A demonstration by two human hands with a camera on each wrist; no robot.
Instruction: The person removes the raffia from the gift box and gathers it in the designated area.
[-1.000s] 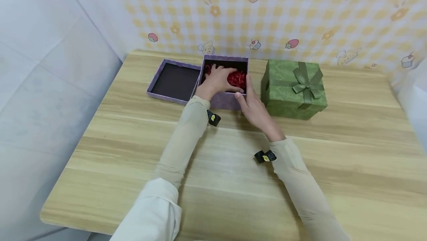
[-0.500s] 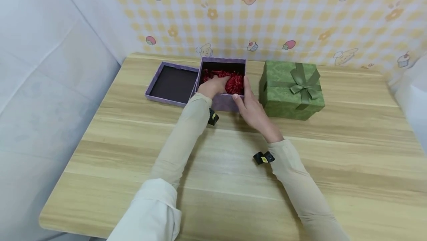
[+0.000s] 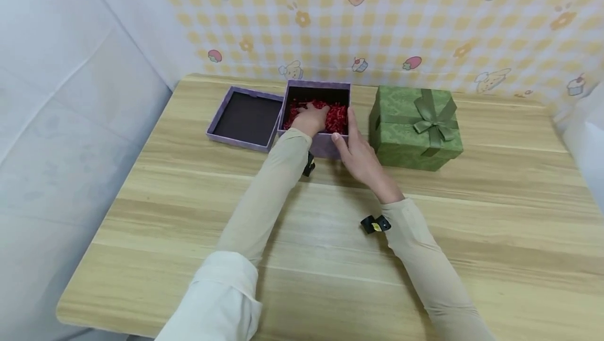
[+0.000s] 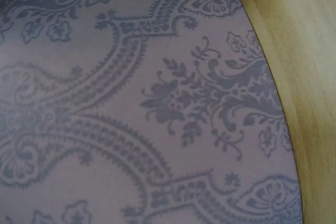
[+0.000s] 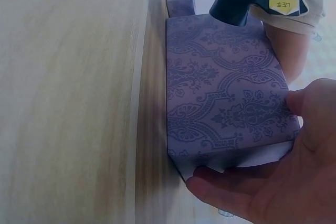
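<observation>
A purple patterned box stands lidless at the back of the table, red shredded paper lying inside. Reaching in over its front rim, my left hand rests on the shreds with thumb and fingers spread; some fingertips are buried. My right hand holds the box's front right corner. In the right wrist view, that hand has its thumb at the front wall's top edge and its fingers along the side. The left wrist view holds only the box's patterned wall and some tabletop, no hand.
Left of the box lies its purple lid, dark inside upward, against the box's side. A green gift box with a ribbon bow stands just to the right. Behind the wooden table hangs a yellow checked cloth.
My left hand has sunk lower into the box and shifted about over the red shreds, ending slightly to the right. The right hand keeps its hold on the corner.
</observation>
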